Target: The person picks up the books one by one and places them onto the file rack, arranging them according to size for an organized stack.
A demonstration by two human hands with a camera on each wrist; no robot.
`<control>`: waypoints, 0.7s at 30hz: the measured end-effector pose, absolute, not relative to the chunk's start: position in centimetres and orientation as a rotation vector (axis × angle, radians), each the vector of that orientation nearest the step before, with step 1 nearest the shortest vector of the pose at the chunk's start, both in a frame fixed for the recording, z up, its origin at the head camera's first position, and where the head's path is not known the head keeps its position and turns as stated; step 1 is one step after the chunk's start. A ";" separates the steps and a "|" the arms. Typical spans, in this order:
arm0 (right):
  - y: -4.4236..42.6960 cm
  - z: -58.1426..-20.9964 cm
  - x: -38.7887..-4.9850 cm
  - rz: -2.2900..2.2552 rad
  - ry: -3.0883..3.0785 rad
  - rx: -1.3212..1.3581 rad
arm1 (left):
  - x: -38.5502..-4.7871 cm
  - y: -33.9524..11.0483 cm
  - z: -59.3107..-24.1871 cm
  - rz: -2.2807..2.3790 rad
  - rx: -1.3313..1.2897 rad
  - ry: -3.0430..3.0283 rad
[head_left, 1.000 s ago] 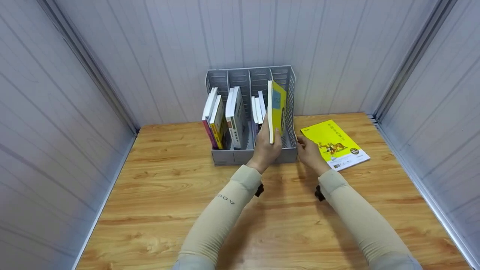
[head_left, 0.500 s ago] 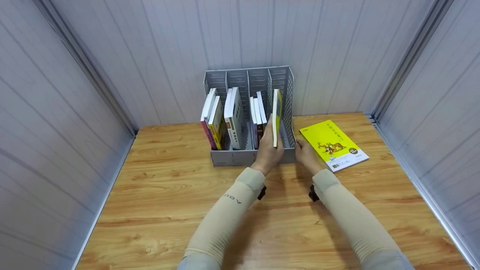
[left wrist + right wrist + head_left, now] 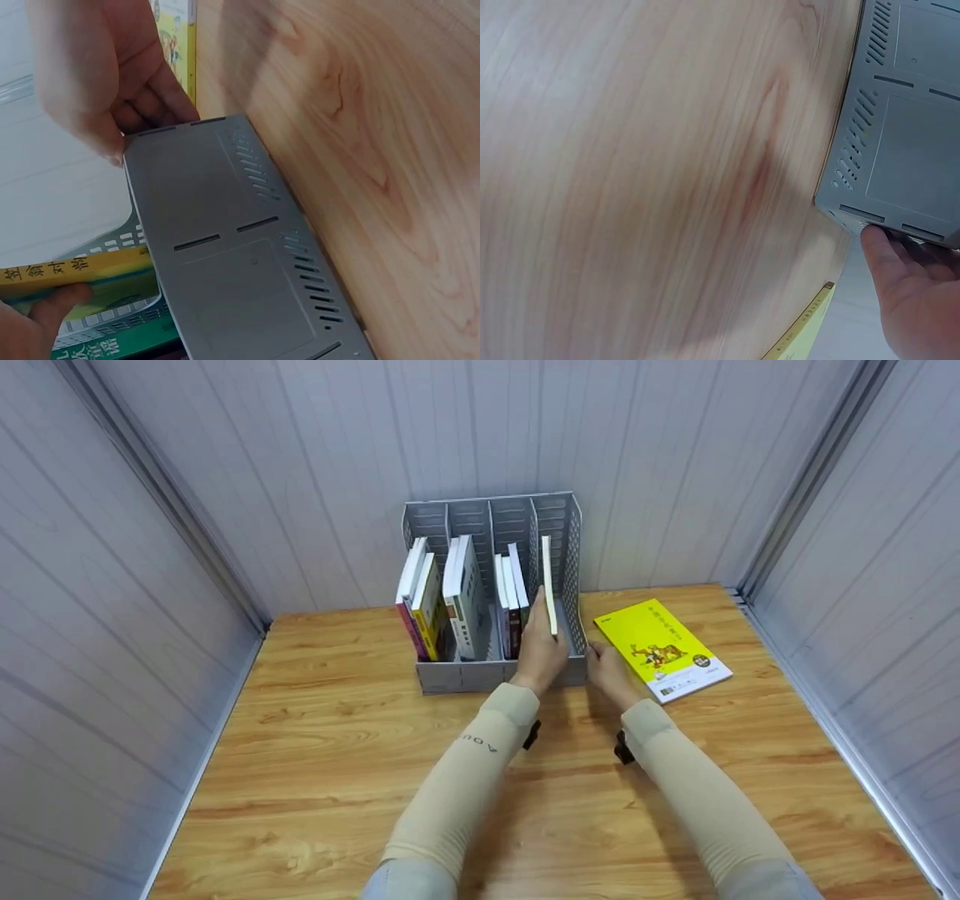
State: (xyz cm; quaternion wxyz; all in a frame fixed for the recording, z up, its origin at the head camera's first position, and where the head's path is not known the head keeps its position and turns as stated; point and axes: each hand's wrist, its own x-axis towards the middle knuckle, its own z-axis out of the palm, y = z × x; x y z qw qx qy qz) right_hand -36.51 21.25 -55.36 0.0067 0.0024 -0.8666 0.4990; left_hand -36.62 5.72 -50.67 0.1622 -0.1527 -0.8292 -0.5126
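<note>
My left hand (image 3: 543, 654) grips a thin yellow-spined book (image 3: 550, 585), which stands upright in the rightmost compartment of a grey book rack (image 3: 461, 676). In the left wrist view the thumb lies along the spine of that book (image 3: 112, 262). My right hand (image 3: 609, 669) holds the rack's front right corner; in the right wrist view the fingers of the right hand (image 3: 919, 300) curl behind the edge of the rack (image 3: 922, 150), partly hidden. Just right of this hand, a yellow book with a tiger picture (image 3: 660, 649) lies flat on the table.
The rack's other compartments hold white books (image 3: 463, 600), a yellow-spined book (image 3: 426, 611) and several thinner books (image 3: 510, 600). Panelled walls (image 3: 315, 472) enclose the wooden table (image 3: 315, 750) at the back and sides.
My left hand has moved right and lowered the book into the rightmost compartment, turning its yellow cover out of sight. The right hand has stayed at the rack's corner.
</note>
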 end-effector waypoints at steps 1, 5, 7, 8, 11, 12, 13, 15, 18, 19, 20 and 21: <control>21.2 -55.4 -36.5 1.558 -2.707 0.006 | -37.2 5.9 -51.1 -1.447 -0.422 -2.381; 21.4 -55.6 -36.5 1.536 -2.702 0.009 | -37.1 6.1 -50.0 -1.460 -0.360 -2.418; 21.5 -55.6 -36.6 1.532 -2.700 0.002 | -36.7 6.3 -49.1 -1.448 -0.313 -2.458; 21.5 -55.7 -36.6 1.535 -2.702 0.001 | -36.4 6.2 -48.4 -1.454 -0.301 -2.467; 21.5 -55.6 -36.6 1.535 -2.711 -0.013 | -36.7 6.4 -47.8 -1.403 -0.251 -2.514; 21.5 -55.6 -36.6 1.533 -2.715 -0.014 | -36.8 6.4 -47.6 -1.385 -0.233 -2.529; 21.5 -55.6 -36.7 1.531 -2.718 -0.015 | -36.9 6.4 -47.4 -1.370 -0.212 -2.541; 21.5 -55.7 -36.7 1.521 -2.728 -0.007 | -37.1 6.5 -47.1 -1.333 -0.173 -2.562; 21.5 -55.8 -36.8 1.497 -2.732 0.020 | -37.4 6.6 -46.8 -1.276 -0.122 -2.579; 21.4 -55.9 -36.8 1.492 -2.731 0.027 | -37.6 6.6 -46.7 -1.258 -0.102 -2.584; 21.4 -55.9 -36.8 1.490 -2.734 0.035 | -37.7 6.6 -46.6 -1.239 -0.087 -2.589; 21.4 -55.9 -36.8 1.496 -2.736 0.035 | -37.8 6.7 -46.6 -1.227 -0.072 -2.594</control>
